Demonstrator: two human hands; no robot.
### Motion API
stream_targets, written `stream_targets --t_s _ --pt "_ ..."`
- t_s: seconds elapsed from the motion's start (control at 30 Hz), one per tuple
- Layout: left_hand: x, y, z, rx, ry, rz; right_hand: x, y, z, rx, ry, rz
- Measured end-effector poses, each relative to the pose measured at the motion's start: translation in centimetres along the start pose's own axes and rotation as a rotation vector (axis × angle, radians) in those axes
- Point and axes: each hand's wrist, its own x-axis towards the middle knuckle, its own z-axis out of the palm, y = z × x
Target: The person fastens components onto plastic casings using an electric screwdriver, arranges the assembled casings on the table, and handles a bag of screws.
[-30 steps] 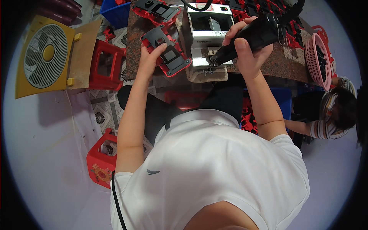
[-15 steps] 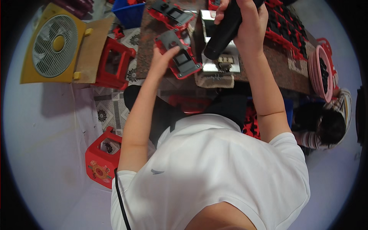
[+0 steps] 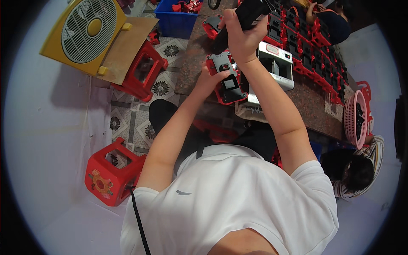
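My right hand (image 3: 247, 40) is wrapped round a black electric screwdriver (image 3: 253, 12). The tool slants down to the left, its lower end over the far edge of a red and black plastic housing (image 3: 230, 85). My left hand (image 3: 208, 80) grips that housing by its left side, with the thumb on top. Whether the tool's tip touches the housing I cannot tell. A second red and black housing (image 3: 211, 26) lies farther back, partly hidden by the screwdriver. Right of my hands stands a white and silver box (image 3: 276, 52) with a switch and an opening.
Rows of red and black housings (image 3: 304, 53) cover the table's right side. A pink basket (image 3: 350, 119) with black parts is at the right end. Two people (image 3: 361, 170) (image 3: 333, 23) are nearby. At left are a yellow fan (image 3: 91, 32), red stools (image 3: 102, 174) and a blue bin (image 3: 176, 23).
The screwdriver has moved left, over the housing in my left hand. The whole view has shifted, so the table now appears lower and farther right.
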Motion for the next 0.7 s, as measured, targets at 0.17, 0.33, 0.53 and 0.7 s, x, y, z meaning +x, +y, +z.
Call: stream_targets --t_s 0.17,0.33,0.53,0.7 --pt "-0.8 1.0 0.1 -0.053 -0.035 0.045 -0.1 0.9 1.0 -0.097 -0.037 0.0" --pt "-0.6 0.5 0.0 0.044 0.037 0.007 -0.2 1.4 1.7 -0.016 -0.032 0.162" --pt "-0.3 0.3 -0.1 0.037 0.025 0.008 -0.2 1.4 1.2 -0.083 -0.034 0.146" --pt "-0.4 1.0 -2.2 0.027 -0.091 -0.143 1.3 -3.2 -4.2 0.103 0.119 0.281"
